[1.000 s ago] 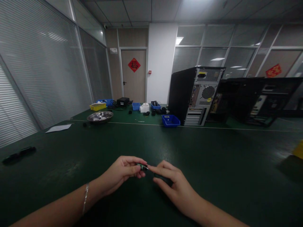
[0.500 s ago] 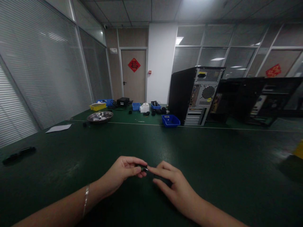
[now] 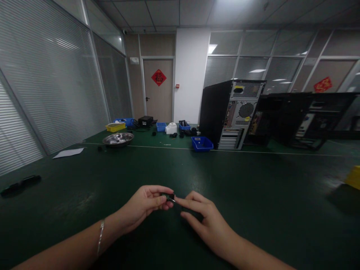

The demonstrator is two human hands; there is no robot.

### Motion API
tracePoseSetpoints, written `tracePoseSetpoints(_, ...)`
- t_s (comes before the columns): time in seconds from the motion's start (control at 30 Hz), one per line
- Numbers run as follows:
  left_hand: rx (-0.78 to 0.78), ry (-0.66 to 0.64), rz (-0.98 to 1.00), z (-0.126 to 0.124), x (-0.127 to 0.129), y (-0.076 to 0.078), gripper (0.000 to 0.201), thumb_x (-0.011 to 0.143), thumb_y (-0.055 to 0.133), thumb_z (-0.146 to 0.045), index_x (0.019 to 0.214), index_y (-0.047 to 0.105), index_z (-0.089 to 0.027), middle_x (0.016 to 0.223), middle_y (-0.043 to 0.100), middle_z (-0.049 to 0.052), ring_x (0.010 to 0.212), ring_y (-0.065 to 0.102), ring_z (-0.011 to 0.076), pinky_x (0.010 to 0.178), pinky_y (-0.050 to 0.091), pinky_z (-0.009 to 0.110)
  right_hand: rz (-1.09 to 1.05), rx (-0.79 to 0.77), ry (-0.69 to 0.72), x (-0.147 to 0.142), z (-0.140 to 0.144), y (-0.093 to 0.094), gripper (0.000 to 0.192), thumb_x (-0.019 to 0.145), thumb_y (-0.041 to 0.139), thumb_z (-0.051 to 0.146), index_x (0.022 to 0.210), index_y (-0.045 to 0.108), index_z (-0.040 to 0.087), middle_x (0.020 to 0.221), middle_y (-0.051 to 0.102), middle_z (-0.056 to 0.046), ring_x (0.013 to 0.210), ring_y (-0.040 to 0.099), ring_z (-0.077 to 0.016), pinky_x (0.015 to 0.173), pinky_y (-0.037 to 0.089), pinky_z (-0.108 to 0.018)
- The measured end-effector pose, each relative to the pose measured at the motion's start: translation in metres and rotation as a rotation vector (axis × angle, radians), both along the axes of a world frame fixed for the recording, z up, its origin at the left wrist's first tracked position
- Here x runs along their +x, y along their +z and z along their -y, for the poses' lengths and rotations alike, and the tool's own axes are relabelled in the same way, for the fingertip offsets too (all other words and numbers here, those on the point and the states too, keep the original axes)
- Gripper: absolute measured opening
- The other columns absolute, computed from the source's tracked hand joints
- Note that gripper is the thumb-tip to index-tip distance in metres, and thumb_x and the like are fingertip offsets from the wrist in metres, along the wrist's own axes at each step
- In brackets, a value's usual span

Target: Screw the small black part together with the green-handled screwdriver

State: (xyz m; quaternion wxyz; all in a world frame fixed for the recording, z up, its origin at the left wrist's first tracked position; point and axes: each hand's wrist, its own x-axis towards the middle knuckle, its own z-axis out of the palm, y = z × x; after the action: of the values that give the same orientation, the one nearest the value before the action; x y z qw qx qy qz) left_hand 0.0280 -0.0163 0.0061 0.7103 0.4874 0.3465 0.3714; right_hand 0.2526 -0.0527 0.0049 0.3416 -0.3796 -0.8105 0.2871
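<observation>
Over the table in front of me, my left hand [image 3: 152, 201] pinches a small dark green and black part [image 3: 168, 196] between thumb and fingers. A shiny metal bit shows at its right end; what kind of part it is I cannot make out. The tip of my right index finger, stretched out, touches or nearly touches that end. The thumb of my right hand [image 3: 206, 217] is held apart below the index finger, and the other fingers are loosely bent. A dark patch lies under the right palm; whether it is an object or shadow I cannot tell.
On the green table [image 3: 135, 168], a metal bowl [image 3: 118, 140], blue bin [image 3: 202, 144] and black computer case [image 3: 216, 112] stand farther back. White paper [image 3: 68, 153] and a black object [image 3: 21, 185] lie left. Open cases [image 3: 312, 120] and something yellow [image 3: 353, 177] are to the right.
The small part is turned slightly in my left fingers, so more of its dark top shows. Both hands keep nearly the same place; the view has shifted a little.
</observation>
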Motion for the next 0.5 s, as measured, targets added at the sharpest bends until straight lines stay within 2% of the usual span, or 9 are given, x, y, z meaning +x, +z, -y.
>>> tracePoseSetpoints(0.17, 0.084, -0.001, -0.032, -0.0002, 0.0015, -0.0001, 0.026, 0.075, 0.076, -0.019, 0.1, 0.073, -0.012, 0.091, 0.075, 0.01, 0.082, 0.066, 0.0197, 0.078, 0.049, 0.032, 0.016, -0.025, 0.008, 0.0002, 0.0012, 0.0029, 0.04, 0.091, 0.058, 0.015, 0.129, 0.06, 0.029, 0.095, 0.062, -0.004, 0.085, 0.061, -0.0184, 0.077, 0.049, -0.03)
tracePoseSetpoints(0.27, 0.056, -0.036, -0.01, 0.0002, 0.0011, -0.0004, 0.025, 0.078, 0.073, -0.018, 0.101, 0.071, -0.011, 0.09, 0.074, 0.009, 0.082, 0.066, 0.0187, 0.077, 0.049, 0.031, 0.008, -0.031, 0.027, -0.0003, 0.0012, 0.0047, 0.039, 0.091, 0.058, 0.016, 0.129, 0.061, 0.029, 0.095, 0.062, -0.004, 0.085, 0.061, -0.0183, 0.077, 0.049, -0.031)
tracePoseSetpoints(0.37, -0.001, -0.051, 0.031, 0.0004, 0.0009, -0.0006, 0.033, 0.078, 0.073, -0.016, 0.11, 0.064, -0.011, 0.089, 0.074, 0.009, 0.082, 0.068, 0.0188, 0.077, 0.05, 0.031, -0.001, -0.032, 0.037, -0.0012, 0.0009, 0.0049, 0.039, 0.091, 0.059, 0.016, 0.128, 0.061, 0.028, 0.094, 0.062, -0.004, 0.085, 0.061, -0.0184, 0.077, 0.049, -0.03)
tracePoseSetpoints(0.5, -0.024, -0.011, 0.114, -0.0023, -0.0002, -0.0033, 0.03, 0.08, 0.073, -0.015, 0.104, 0.055, -0.015, 0.1, 0.073, 0.011, 0.09, 0.07, 0.02, 0.089, 0.05, 0.036, -0.034, -0.018, 0.0, -0.0016, 0.0004, 0.0038, 0.039, 0.091, 0.058, 0.015, 0.129, 0.061, 0.027, 0.093, 0.062, -0.004, 0.084, 0.06, -0.0184, 0.077, 0.048, -0.031)
